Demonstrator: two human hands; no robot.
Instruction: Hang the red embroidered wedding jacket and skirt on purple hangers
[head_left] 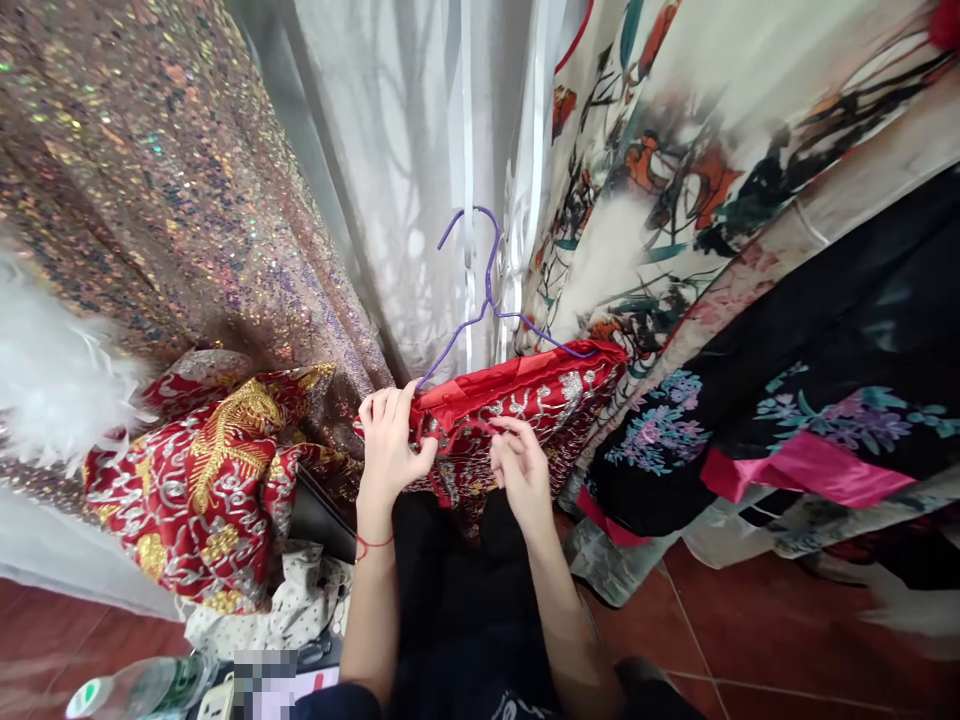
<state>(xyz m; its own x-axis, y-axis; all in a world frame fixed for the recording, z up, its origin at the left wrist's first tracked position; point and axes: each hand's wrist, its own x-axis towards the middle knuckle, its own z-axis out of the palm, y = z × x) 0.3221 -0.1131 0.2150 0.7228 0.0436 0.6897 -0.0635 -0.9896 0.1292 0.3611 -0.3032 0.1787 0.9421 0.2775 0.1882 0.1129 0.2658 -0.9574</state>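
In front of me a red satin garment with silver embroidery hangs on a purple wire hanger, whose hook points up and is free of any rail. My left hand is closed on the garment's top left edge, beside the hanger's lower left end. A thin red cord runs across the front of the waistband. Its right part meets the pinched fingers of my right hand, held just before the cloth. The garment's lower part drops over my dark-clothed legs.
Hanging left is a sequinned curtain-like cloth, with white feathers beside it. A red and gold embroidered garment lies heaped below, near a plastic bottle. To the right hang a floral-print cloth and a black embroidered garment.
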